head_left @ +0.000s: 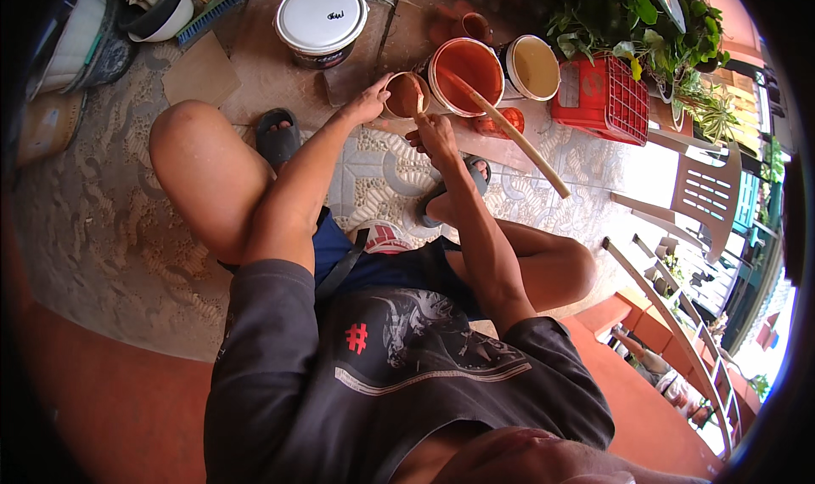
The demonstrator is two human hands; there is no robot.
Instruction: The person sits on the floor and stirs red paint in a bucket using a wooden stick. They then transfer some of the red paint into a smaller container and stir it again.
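My left hand (369, 104) grips the rim of a small round container (399, 105) with reddish-brown paint inside. From the other side, my right hand (435, 139) is closed around a short, light-coloured stick-like tool (421, 104), whose far end reaches into that container. Whether it is a brush or a stirrer I cannot tell. Right beside it stands a larger bucket (472, 70) of orange-red paint, a long wooden stick (531, 154) leaning out over its rim. Farther right is another bucket (534, 68) with yellowish-tan contents.
A white-lidded paint bucket (321, 15) stands at the far left of the container. Near the buckets are a red plastic crate (599, 100), a small orange-red tub (499, 122) and potted plants (628, 17). A blue-bristled brush (216, 13) lies at the upper left; a plastic chair (706, 197) is at the right.
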